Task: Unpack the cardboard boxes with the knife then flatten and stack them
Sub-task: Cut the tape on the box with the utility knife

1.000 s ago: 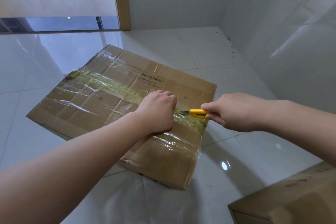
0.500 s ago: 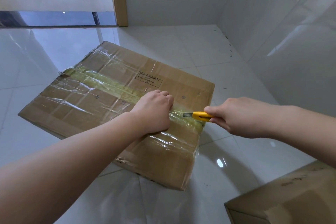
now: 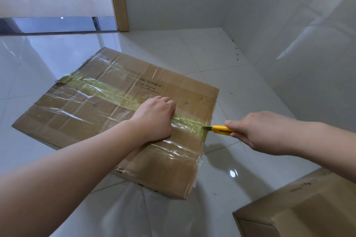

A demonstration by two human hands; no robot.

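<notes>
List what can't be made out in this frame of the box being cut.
- Taped box, head view: contents hidden, flaps shut.
- Its printed label: text too small to read.
- Left hand: fingertips hidden under the curled hand; the tape beneath it is covered.
- Knife: handle's rear hidden inside the right hand.
- Second box: cut off by the frame's edge.

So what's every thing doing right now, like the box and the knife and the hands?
Big cardboard box: lies flat on the floor, taped along its seam.
Yellowish tape: stuck along the seam.
Yellow knife: blade out, tip at the box's right edge on the tape.
Left hand: curled into a fist, pressing on the box.
Right hand: grips the knife.
Second box: on the floor, closed.
</notes>
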